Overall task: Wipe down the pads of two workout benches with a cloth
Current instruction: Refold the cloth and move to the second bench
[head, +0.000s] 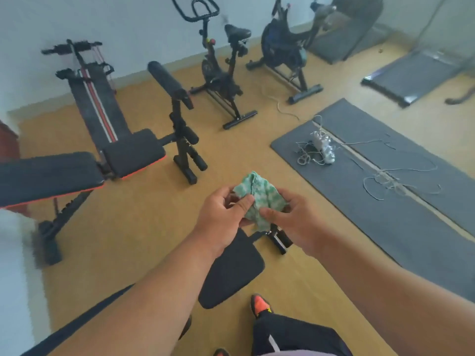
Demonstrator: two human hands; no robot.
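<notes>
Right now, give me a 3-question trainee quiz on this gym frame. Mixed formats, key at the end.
1. True or false: the cloth is lying flat on a bench pad.
2. Multiple choice: what sits on the grey floor mat? A) a power strip with tangled cords B) a dumbbell C) a water bottle
3. Short answer: which hands hold the cloth?

Key:
1. False. It is bunched up in the air, above the floor near the seat pad of the near bench.
2. A, the power strip.
3. Both: the left hand and the right hand grip it with curled fingers.
</notes>
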